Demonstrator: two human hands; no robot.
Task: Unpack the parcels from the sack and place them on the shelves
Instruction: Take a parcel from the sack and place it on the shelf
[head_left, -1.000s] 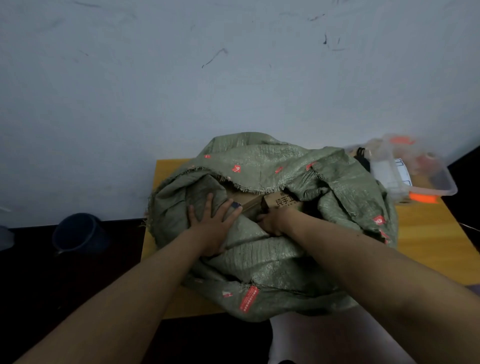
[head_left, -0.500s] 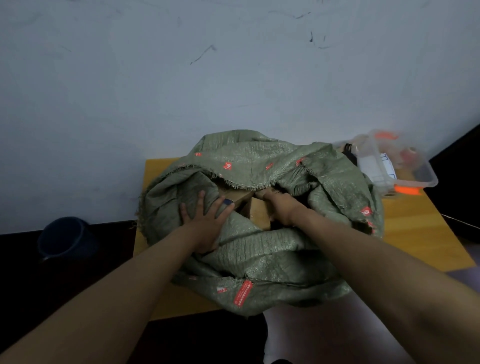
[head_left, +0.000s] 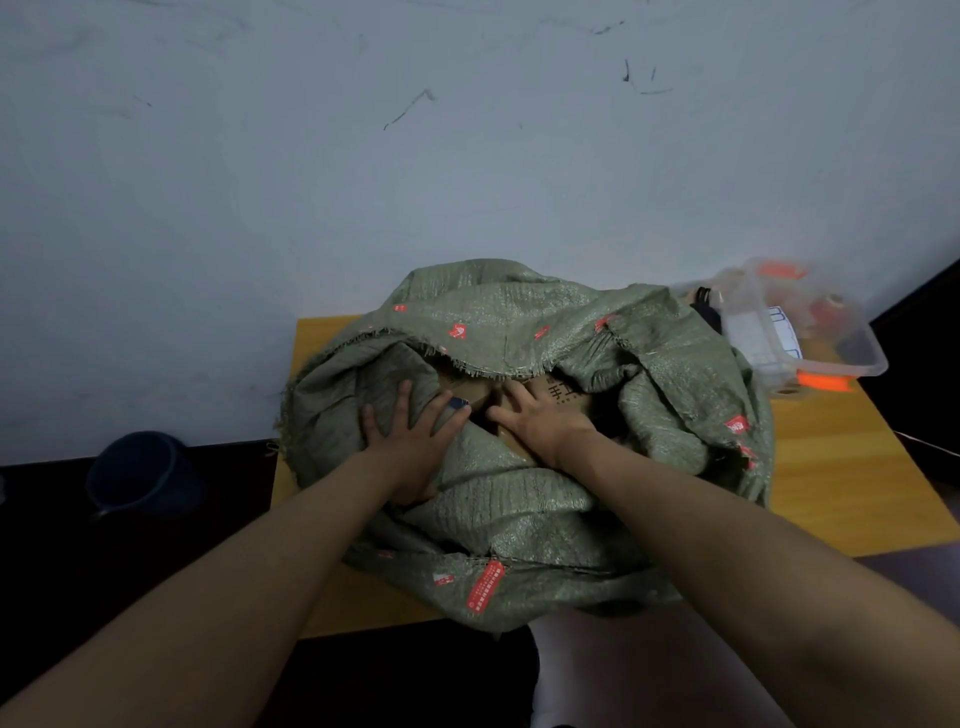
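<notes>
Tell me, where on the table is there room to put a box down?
The wooden table shows bare room right of the green sack, in front of the clear plastic bin. A thin strip lies at the front left edge. The middle is crowded: the sack covers it, with both hands at its mouth.

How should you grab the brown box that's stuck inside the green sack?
Probably by its two side edges, reaching down through the sack's open mouth from above. Only the cardboard box's flat top shows; the rest is buried. The left hand presses the sack's cloth flat and the right hand rests on the box's top.
</notes>
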